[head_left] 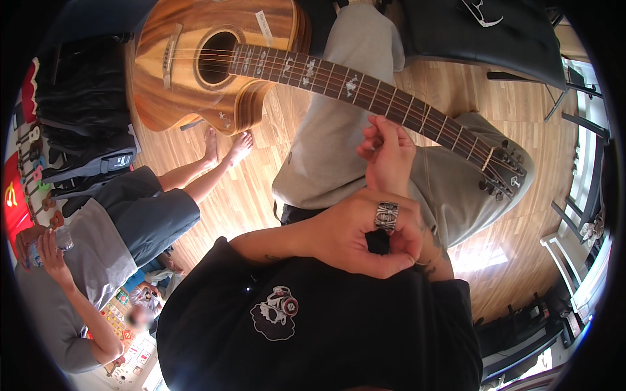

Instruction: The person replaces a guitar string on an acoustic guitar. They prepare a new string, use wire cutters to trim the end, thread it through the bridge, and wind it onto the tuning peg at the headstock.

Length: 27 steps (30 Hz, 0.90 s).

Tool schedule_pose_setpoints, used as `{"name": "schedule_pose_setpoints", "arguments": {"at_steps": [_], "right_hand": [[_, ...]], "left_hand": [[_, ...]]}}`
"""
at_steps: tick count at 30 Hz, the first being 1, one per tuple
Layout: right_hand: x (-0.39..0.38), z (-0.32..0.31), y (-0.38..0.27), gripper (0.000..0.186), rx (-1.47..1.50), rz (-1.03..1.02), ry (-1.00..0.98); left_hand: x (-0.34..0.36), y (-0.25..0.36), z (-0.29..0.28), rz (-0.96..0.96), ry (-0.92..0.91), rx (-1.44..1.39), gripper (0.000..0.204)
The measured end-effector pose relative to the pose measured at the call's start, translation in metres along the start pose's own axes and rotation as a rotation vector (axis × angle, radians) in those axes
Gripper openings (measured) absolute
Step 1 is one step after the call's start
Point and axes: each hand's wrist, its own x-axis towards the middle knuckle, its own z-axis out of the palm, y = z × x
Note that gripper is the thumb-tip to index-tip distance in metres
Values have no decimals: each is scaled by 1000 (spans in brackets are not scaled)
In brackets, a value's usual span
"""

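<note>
A brown acoustic guitar (254,98) lies across my lap, its body toward the left and its neck running down to the headstock at the right. At the near edge of the neck is my right hand (388,153), fingers curled in and tips close to the fretboard edge. My left hand (365,231), with a wide silver ring (387,216) on one finger, crosses over my right forearm. Its fingers and thumb curl round a gap and meet at the tips. Whether anything small is between the fingertips of either hand cannot be made out.
On the left a barefoot person (98,247) in grey holds a clear bottle (64,238). Black bags (85,117) are stacked behind. A black padded seat (479,39) at the upper right bears a silver metal clip (484,14). Another person sits farther back at the lower left.
</note>
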Motion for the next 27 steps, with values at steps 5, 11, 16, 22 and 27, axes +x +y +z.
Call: {"name": "schedule_pose_setpoints", "arguments": {"at_steps": [5,11,16,22,27], "right_hand": [[1,-1,-1,20,46,7,5],[4,-10,5,20,120,4,-59],[-3,-10,-7,25,61,-31,-78],[-16,-34,-17,32,40,-97,-68],[-48,-81,-34,36,-282,-353,-149]], "left_hand": [[1,-1,0,-9,8,0,14],[2,-1,0,12,15,19,14],[5,0,0,-9,12,2,13],[9,2,-6,-21,67,75,11],[19,0,-20,41,217,69,11]]}}
